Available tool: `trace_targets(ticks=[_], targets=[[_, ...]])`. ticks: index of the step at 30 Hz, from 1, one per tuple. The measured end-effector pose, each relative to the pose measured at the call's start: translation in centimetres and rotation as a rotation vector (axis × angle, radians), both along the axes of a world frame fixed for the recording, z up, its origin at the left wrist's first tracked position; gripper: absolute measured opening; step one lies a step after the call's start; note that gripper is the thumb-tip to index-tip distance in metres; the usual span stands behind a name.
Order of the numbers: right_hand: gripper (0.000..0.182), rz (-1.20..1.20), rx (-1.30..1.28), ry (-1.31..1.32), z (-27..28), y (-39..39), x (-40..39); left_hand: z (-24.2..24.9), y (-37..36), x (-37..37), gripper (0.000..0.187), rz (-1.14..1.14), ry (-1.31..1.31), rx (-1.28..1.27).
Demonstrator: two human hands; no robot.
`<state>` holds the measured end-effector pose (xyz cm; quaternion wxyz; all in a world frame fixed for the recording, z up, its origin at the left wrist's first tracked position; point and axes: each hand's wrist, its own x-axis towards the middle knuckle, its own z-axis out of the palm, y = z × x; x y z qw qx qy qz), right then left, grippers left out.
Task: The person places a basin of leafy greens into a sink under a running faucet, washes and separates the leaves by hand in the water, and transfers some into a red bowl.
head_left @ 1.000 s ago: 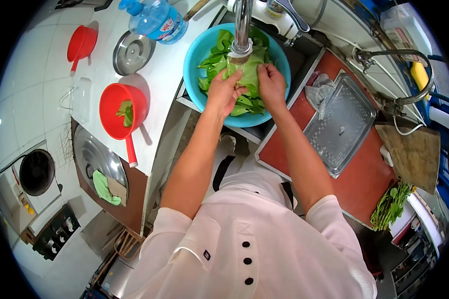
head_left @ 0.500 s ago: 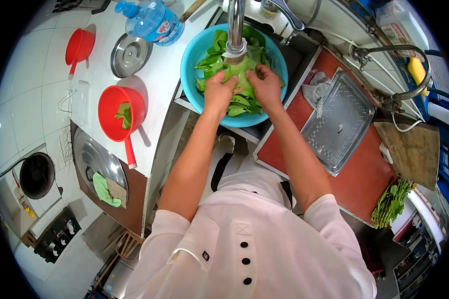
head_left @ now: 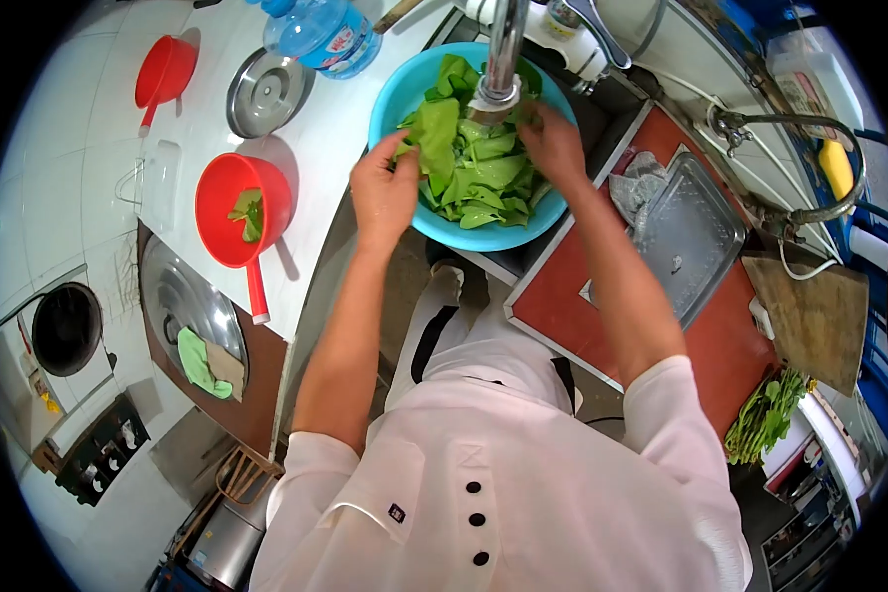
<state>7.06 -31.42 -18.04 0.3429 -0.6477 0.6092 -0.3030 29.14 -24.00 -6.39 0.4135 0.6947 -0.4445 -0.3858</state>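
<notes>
Green leaves (head_left: 488,173) fill a blue basin (head_left: 444,234) that stands in the sink under the metal faucet (head_left: 504,59). At the basin's left rim, my left hand (head_left: 387,187) pinches the edge of a broad leaf (head_left: 432,138), which is lifted over the others. My right hand (head_left: 553,143) is inside the basin's right side, right of the faucet spout, its fingers bent among the leaves. Its fingertips are partly hidden, and what they hold cannot be made out.
Left on the white counter are a red ladle (head_left: 237,212) with leaf pieces, a metal lid (head_left: 269,92) and a blue bottle (head_left: 331,39). A metal tray (head_left: 696,242) lies on the red surface at right, with a wooden board (head_left: 809,316) and bundled greens (head_left: 768,414) beyond.
My hands have moved apart from the middle of the basin, the left to its left rim and the right to its right side. The camera view has shifted slightly.
</notes>
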Motion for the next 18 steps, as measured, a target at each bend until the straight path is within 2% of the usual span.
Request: trace_targets(ticks=[1,2,4,6,7,8,9,11,13,15,16,18], targets=[[0.044,0.066,-0.188,0.205,-0.6,-1.0,-0.1,0.6,0.0,0.7,0.023,0.045,0.031,-0.023],[0.044,0.080,-0.188,0.194,-1.0,-1.8,-0.2,1.3,0.2,1.5,0.023,0.059,0.021,-0.021],[0.054,0.221,-0.121,0.373,-1.1,-3.2,0.4,4.6,0.9,3.1,0.022,0.231,0.237,-0.126],[0.056,0.317,0.162,0.510,-0.3,-3.9,0.8,5.1,2.1,7.8,0.020,0.257,0.068,-0.217],[0.049,0.291,0.135,0.488,-0.2,-3.8,0.8,6.4,2.7,9.9,0.019,0.348,0.017,-0.169],[0.049,0.301,0.127,0.484,-0.3,-3.9,0.9,7.7,3.5,11.4,0.019,0.396,0.043,-0.156],[0.044,0.251,0.127,0.503,0.2,-3.9,0.9,7.2,4.3,14.6,0.019,0.398,-0.112,-0.159],[0.036,0.202,0.052,0.541,-0.1,-4.0,0.3,6.8,5.4,19.0,0.022,0.444,-0.221,-0.153],[0.036,0.148,0.015,0.526,0.3,-4.1,-0.4,5.4,6.0,22.0,0.024,0.433,-0.295,-0.157],[0.033,0.037,-0.096,0.463,1.1,-3.8,-0.5,4.4,6.2,23.4,0.032,0.370,-0.538,0.108],[0.033,0.030,-0.097,0.471,1.8,-3.4,-0.5,3.1,6.4,23.6,0.032,0.363,-0.530,0.106],[0.029,-0.088,-0.104,0.188,3.1,-2.6,-0.6,0.6,6.4,23.5,0.041,0.304,-1.167,0.051]])
